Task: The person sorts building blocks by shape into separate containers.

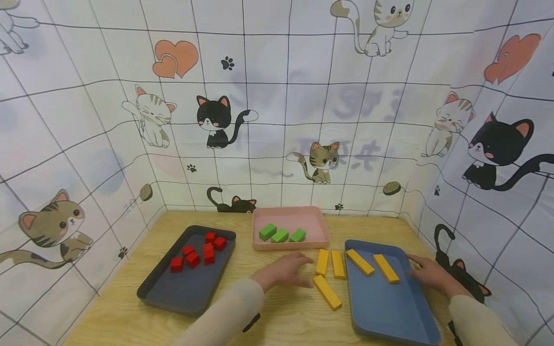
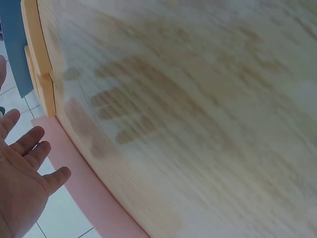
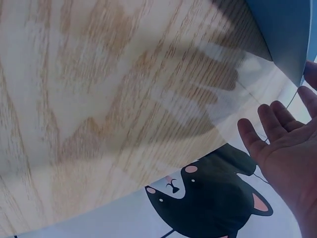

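Note:
My left hand (image 1: 283, 271) hovers over the table, fingers spread and holding nothing, just left of three yellow blocks: two side by side, one a yellow block (image 1: 321, 262) and the other a yellow block (image 1: 338, 264), and a slanted yellow block (image 1: 327, 292) nearer me. In the left wrist view the fingers (image 2: 37, 144) are loosely extended. At the right rim of the blue tray (image 1: 385, 312), my right hand (image 1: 433, 276) has its fingertips right by the edge; the right wrist view shows those fingers (image 3: 272, 121) relaxed. Inside that tray lie two yellow blocks (image 1: 360, 262).
A dark grey tray (image 1: 186, 290) with several red cubes (image 1: 192, 259) stands on the left. At the back, a pink tray (image 1: 303, 221) holds three green blocks (image 1: 280, 235). Cat-patterned cloth (image 1: 277, 120) walls in the wooden table (image 1: 242, 269) behind and on both sides.

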A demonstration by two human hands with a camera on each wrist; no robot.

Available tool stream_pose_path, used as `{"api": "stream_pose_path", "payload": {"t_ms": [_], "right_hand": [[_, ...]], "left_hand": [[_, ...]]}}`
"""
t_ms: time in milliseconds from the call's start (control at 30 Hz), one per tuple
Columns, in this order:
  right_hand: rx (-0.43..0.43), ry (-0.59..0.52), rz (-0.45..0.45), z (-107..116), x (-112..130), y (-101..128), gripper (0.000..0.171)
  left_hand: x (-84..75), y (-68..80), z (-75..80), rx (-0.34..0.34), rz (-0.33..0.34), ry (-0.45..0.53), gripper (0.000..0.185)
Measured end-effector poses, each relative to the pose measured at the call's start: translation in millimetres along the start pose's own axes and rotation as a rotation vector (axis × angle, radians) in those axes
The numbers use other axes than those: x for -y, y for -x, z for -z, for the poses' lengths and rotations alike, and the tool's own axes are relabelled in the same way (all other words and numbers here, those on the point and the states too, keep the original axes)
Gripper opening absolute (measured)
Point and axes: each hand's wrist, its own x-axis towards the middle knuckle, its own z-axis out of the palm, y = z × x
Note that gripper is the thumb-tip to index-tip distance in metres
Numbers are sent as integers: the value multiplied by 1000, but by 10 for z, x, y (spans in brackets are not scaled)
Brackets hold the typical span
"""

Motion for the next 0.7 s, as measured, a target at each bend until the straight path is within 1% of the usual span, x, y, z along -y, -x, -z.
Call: {"api": "stream_pose_path", "payload": {"t_ms": [133, 300, 400, 533, 633, 700], "right_hand": [[28, -70, -46, 14, -34, 44, 61], [55, -96, -81, 44, -16, 96, 60], [59, -98, -84, 52, -15, 106, 60], [50, -112, -77, 49, -21, 87, 61], [54, -125, -80, 44, -21, 65, 63], [58, -135, -90, 45, -16, 49, 64]], "left_hand": [[-54, -34, -41, 12, -14, -3, 66], [-121, -68, -87, 26, -20, 20, 63], [-155, -97, -125, 29, -53, -13, 62], [-205, -138, -157, 30, -106, -91, 61], [-236, -161, -176, 36, -124, -118, 61], [-254, -166, -184, 40, -129, -116, 61]]}}
